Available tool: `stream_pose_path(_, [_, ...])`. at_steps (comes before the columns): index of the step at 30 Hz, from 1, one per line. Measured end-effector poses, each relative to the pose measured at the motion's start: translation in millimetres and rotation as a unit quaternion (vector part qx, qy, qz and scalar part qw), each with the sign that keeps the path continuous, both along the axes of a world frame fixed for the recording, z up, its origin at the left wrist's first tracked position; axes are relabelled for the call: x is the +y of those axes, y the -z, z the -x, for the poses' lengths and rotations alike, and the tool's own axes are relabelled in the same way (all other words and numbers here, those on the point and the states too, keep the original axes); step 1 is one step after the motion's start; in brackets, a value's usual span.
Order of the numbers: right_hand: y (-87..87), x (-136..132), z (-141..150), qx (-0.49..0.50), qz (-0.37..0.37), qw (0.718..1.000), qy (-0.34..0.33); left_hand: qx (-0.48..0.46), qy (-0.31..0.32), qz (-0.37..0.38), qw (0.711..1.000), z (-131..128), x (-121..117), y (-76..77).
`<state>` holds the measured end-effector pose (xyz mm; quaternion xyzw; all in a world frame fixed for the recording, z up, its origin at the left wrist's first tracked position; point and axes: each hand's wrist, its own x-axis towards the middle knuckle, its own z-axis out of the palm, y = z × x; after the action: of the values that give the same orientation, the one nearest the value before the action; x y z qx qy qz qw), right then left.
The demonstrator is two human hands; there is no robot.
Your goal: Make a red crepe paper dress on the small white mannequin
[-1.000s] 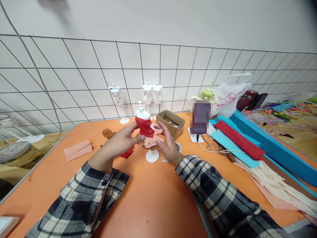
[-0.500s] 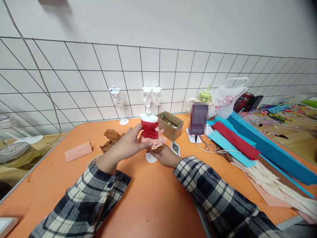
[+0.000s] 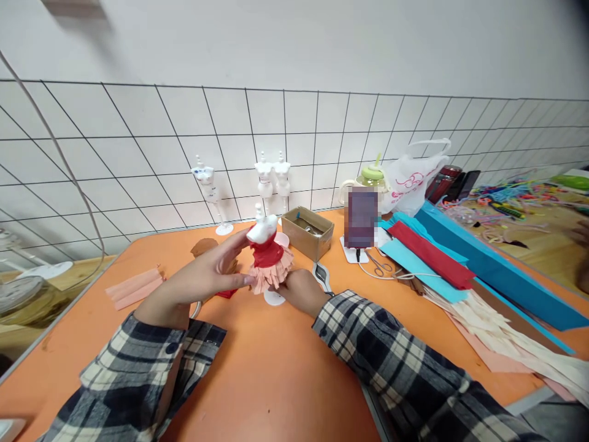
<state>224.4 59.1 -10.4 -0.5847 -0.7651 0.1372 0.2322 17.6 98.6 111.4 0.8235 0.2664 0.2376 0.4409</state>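
Observation:
A small white mannequin (image 3: 264, 228) in a red bodice (image 3: 267, 253) and ruffled pink paper skirt (image 3: 272, 270) leans slightly left above the orange table. Under the skirt, my right hand (image 3: 301, 293) is closed around its stand, just above the round white base (image 3: 275, 298); the fingertips are hidden. My left hand (image 3: 214, 270) is at the mannequin's left side, thumb and fingers apart. Its thumb tip meets the skirt's edge, and its fingertips reach behind the bodice. Brown crumpled paper (image 3: 205, 247) lies behind my left hand.
White mannequins (image 3: 272, 178) stand along the tiled wall. A cardboard box (image 3: 307, 233) sits behind my right hand, near a phone on a stand (image 3: 362, 218) and scissors (image 3: 380, 265). Coloured paper strips (image 3: 430, 255) cover the right side. Folded pink paper (image 3: 135, 287) lies left.
The mannequin has turned and tilted left, so its skirt's pleats face me. My left hand has loosened from the bodice and shifted left. My right hand stays under the skirt. The view has shifted slightly.

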Motion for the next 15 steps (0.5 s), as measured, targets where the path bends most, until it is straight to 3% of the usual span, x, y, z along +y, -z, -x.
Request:
stream_pose_path(5, [-4.1,-1.1,1.5,-0.025,0.001,1.0,-0.005,0.008,-0.027,-0.009,1.0,-5.5,-10.3,-9.6])
stream_pose_path(11, [-3.4,-1.5,4.1,-0.046,-0.008,0.999,0.0,0.062,-0.109,-0.033,0.992,-12.4,-13.0,0.6])
stream_pose_path(15, [-2.5,-0.4,3.9,-0.065,-0.015,0.998,0.003,0.077,-0.124,-0.015,0.989,-13.0,-15.2,0.1])
